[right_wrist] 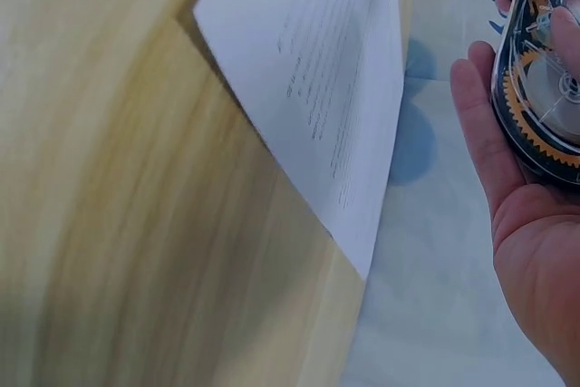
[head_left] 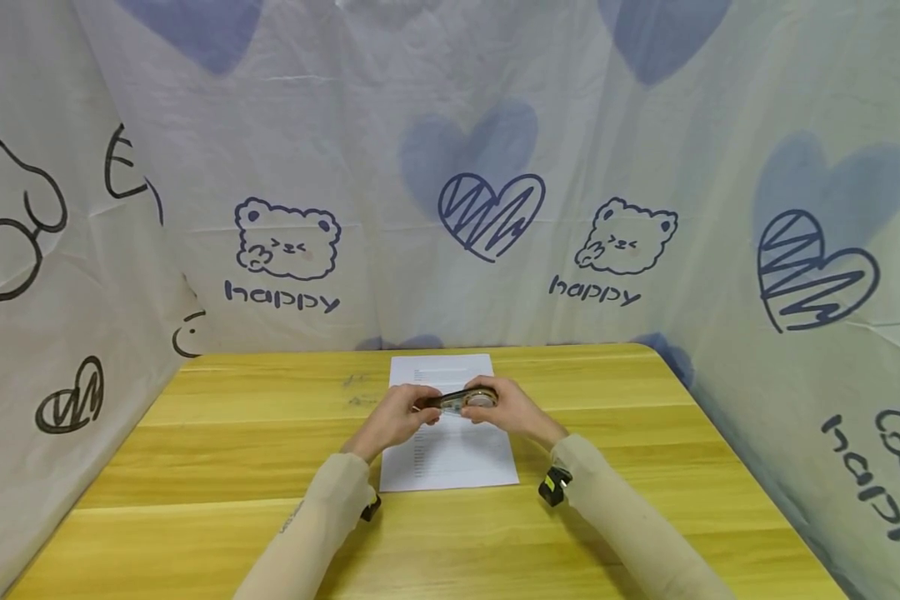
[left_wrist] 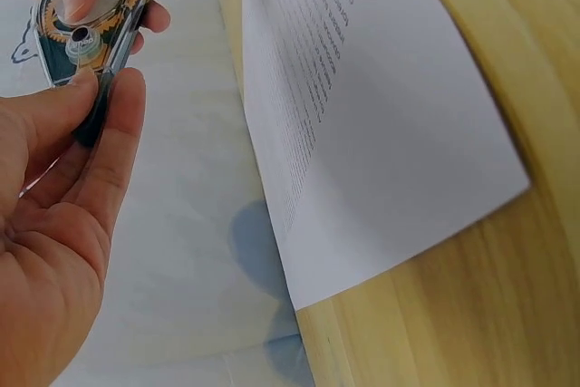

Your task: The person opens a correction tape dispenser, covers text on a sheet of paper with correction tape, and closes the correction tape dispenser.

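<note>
Both hands hold a correction tape dispenser above a printed sheet of paper. Its clear case shows orange gears and a pale round spool in the left wrist view. My left hand pinches the narrow dark end between thumb and fingers. Around the wide, rounded end curls my right hand, its thumb lying over the spool. In the right wrist view the dispenser is partly cut off by the frame's edge. Lines of small print cover the sheet, too small to read.
The sheet lies on a yellow wood-grain table that reaches to the back curtain. White cloth with blue hearts and bears hangs at the back and both sides. A small black device is strapped at the right wrist.
</note>
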A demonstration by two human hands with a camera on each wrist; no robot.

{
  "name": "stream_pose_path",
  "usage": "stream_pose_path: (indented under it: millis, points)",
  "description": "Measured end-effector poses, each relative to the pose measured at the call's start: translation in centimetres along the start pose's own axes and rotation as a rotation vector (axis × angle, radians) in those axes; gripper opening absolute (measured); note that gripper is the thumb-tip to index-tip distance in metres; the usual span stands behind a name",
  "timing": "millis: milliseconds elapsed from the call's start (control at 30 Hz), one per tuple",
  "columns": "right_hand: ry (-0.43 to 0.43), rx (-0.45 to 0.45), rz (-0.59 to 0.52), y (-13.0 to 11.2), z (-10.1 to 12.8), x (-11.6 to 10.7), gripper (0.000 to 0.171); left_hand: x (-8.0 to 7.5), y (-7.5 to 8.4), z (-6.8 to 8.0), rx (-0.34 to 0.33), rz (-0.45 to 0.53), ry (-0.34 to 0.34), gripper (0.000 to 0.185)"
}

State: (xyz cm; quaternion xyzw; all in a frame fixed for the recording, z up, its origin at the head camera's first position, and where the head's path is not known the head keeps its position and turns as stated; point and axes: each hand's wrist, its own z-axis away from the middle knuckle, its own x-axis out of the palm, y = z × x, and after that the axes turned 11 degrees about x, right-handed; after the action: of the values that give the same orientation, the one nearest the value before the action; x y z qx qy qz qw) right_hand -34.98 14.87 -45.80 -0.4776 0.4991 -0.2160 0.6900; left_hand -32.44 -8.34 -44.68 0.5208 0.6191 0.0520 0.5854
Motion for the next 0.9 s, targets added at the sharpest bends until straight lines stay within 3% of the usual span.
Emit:
stream_pose_path:
  millis: [167,433,667,900]
  points:
    - [-0.029,-0.006,-0.011,0.03,-0.08,0.18,0.033,0.2,-0.07,0.05,-0.015,0.026,0.002,0.023]
    - [-0.004,-0.04,0.049,0.44,-0.34,0.59,0.029,0.28,-0.39,0.14,-0.009,0.031,0.008,0.023]
    - [0.098,-0.061,0.239,0.07,-0.6,0.69,0.025,-0.11,-0.54,0.07,-0.006,-0.025,0.043,0.018]
    - [0.057,-0.094,0.26,-0.33,-0.72,1.01,0.02,-0.3,-0.49,0.17,-0.033,0.015,0.075,0.012]
